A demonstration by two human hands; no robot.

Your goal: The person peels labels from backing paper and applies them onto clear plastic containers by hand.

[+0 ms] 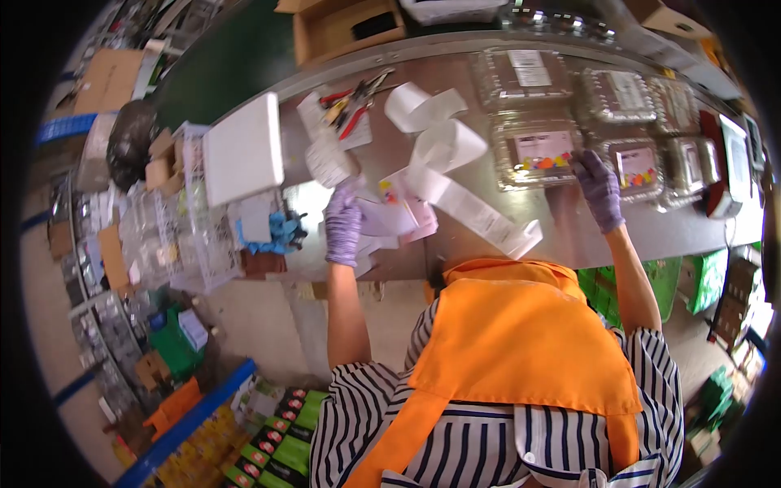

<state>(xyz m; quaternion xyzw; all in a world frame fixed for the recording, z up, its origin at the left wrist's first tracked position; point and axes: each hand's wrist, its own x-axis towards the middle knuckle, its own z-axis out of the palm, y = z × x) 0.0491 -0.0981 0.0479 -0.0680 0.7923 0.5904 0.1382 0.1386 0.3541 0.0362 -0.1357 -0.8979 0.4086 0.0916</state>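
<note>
My left hand [343, 224], in a purple striped glove, is over white and pink label sheets [390, 220] on the metal table; its fingers are blurred. My right hand [600, 187], gloved too, touches or hovers by the right edge of a clear plastic box [535, 150] that bears a label with colourful spots. Another labelled box [636, 169] sits just right of that hand. Long curled strips of white label paper [480, 213] run across the middle. Red-handled pliers and other tools [354, 106] rest on paper behind my left hand.
More clear boxes [527, 73] stand at the back right, near a red and white device [724, 163]. On the left are a white board [244, 150], a blue crumpled item [281, 233] and a clear crate [195, 228]. An open cardboard box [346, 32] is beyond the table.
</note>
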